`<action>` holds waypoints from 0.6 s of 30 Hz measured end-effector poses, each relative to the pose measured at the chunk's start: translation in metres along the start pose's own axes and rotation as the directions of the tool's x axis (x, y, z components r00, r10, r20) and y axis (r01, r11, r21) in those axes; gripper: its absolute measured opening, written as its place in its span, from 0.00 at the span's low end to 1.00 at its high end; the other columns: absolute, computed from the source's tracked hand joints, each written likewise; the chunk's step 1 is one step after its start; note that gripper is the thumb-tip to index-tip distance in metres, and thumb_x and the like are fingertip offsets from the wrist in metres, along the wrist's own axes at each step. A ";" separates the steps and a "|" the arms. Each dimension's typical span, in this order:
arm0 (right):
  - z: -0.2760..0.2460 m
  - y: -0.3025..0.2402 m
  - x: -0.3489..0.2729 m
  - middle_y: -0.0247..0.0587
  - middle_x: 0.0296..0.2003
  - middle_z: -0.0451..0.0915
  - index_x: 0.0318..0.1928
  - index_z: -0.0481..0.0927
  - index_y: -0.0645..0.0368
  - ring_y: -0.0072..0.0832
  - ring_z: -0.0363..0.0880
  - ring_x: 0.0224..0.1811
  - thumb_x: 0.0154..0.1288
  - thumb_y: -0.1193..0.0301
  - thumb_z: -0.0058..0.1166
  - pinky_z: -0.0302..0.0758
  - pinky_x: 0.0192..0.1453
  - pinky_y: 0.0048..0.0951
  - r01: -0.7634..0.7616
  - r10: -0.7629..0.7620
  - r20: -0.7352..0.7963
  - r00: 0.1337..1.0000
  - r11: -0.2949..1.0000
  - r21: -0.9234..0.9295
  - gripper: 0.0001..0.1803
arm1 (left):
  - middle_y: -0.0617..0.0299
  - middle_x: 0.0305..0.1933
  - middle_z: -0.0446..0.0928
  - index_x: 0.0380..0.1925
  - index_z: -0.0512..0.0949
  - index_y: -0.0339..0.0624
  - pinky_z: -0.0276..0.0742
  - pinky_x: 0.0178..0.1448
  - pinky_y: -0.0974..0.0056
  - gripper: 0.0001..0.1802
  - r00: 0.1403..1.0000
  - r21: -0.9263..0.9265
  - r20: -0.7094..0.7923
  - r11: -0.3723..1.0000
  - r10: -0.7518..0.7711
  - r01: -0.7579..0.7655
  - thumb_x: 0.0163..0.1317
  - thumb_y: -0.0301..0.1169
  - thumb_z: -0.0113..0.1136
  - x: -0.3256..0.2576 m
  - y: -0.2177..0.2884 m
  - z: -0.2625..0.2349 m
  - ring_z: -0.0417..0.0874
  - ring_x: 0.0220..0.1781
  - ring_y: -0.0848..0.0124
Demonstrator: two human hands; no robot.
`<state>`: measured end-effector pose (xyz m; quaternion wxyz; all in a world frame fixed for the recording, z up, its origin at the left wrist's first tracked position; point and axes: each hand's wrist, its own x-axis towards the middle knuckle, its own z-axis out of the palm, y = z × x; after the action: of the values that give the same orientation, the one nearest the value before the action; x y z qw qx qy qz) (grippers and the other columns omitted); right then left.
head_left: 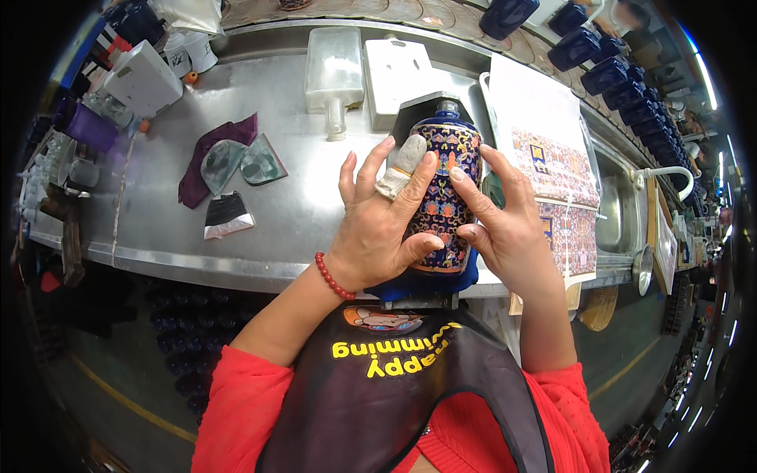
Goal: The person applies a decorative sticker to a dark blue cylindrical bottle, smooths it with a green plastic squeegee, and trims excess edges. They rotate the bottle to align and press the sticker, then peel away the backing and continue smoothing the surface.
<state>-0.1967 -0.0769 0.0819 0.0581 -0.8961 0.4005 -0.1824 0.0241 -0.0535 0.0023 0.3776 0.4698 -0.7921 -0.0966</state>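
Observation:
A dark blue bottle (436, 203) lies in front of me, its neck pointing away, covered in a colourful floral pattern. Dark blue cloth (468, 277) shows beneath its near end. My left hand (377, 225) is open, fingers spread; its index finger and thumb rest along the bottle's left side. A grey-white cloth cover (404, 167) is on one of its fingers. From the other side, my right hand (509, 217) lies open, with stretched fingertips touching the patterned surface and the thumb near the lower right edge. What its underside rests on is mostly hidden.
Patterned printed sheets (568, 236) lie right of the bottle, before a metal sink (619, 217). Cloth and dark scraps (236, 162) are on the metal table (296, 193) at left. A clear bottle (334, 71) and a white container (397, 75) stand behind. Several blue bottles (605, 76) line the back right.

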 end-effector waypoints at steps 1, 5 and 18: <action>0.000 0.000 0.000 0.52 0.71 0.65 0.69 0.79 0.44 0.51 0.68 0.69 0.57 0.64 0.71 0.69 0.70 0.49 0.009 -0.009 0.001 1.000 1.000 -0.016 0.37 | 0.47 0.76 0.68 0.78 0.62 0.39 0.31 0.82 0.38 0.51 1.000 0.006 0.007 1.000 0.003 -0.003 0.73 0.71 0.34 -0.001 0.000 0.000 0.52 0.82 0.44; 0.000 0.000 -0.002 0.53 0.71 0.65 0.68 0.79 0.44 0.51 0.68 0.69 0.57 0.64 0.71 0.69 0.70 0.49 0.018 -0.018 0.005 1.000 1.000 0.001 0.36 | 0.47 0.77 0.67 0.78 0.62 0.38 0.31 0.82 0.38 0.52 1.000 -0.028 -0.003 0.999 -0.019 0.019 0.72 0.72 0.34 -0.007 0.004 0.001 0.52 0.82 0.44; -0.001 -0.008 -0.008 0.54 0.71 0.65 0.66 0.81 0.45 0.53 0.68 0.68 0.58 0.65 0.69 0.70 0.68 0.50 0.044 -0.044 0.000 0.999 0.999 -0.021 0.32 | 0.47 0.75 0.70 0.77 0.64 0.40 0.31 0.81 0.36 0.51 0.999 0.003 -0.040 1.000 -0.007 0.008 0.72 0.71 0.36 -0.025 0.013 0.005 0.54 0.81 0.45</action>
<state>-0.1963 -0.0658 0.0832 0.0447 -0.9052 0.3824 -0.1798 0.0188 -0.0274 -0.0073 0.3926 0.4751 -0.7826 -0.0874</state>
